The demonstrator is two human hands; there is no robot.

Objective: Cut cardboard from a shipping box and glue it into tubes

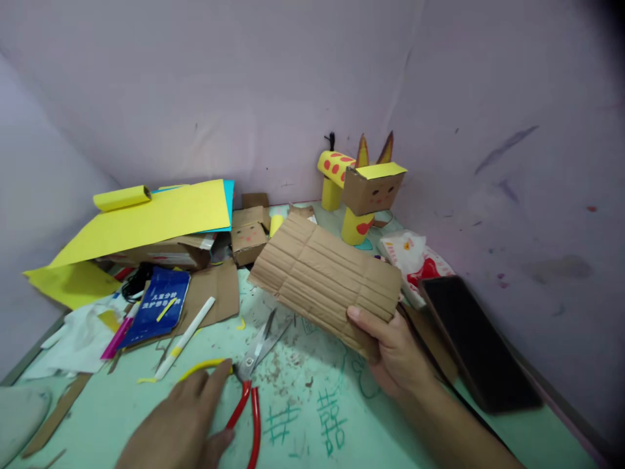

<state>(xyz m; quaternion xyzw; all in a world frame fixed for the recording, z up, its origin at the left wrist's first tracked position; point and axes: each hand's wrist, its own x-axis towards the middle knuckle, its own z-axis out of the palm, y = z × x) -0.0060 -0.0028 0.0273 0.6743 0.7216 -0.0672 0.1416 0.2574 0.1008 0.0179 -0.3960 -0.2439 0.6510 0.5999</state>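
Note:
In my right hand (pixel 398 355) is a flat rectangle of corrugated cardboard (pixel 332 280), its ridged side towards me. The thumb lies on the near right corner and the fingers are underneath. Below and left of the cardboard, a pair of scissors (pixel 248 366) with one yellow and one red handle is on the table, blades spread. My left hand (pixel 180 417) is over the handles, slightly blurred. Its index finger touches or overlaps the yellow handle and its thumb is at the red one. Finger and thumb are apart; the other fingers are partly hidden.
A yellow-and-cardboard animal model (pixel 374 189) stands at the back. Yellow sheets (pixel 161 221) lie over a box at left. Nearby are a cardboard box with a drawn face (pixel 248 242), a blue booklet (pixel 159 299) and a white pen (pixel 188 335). A dark phone (pixel 481 345) lies right.

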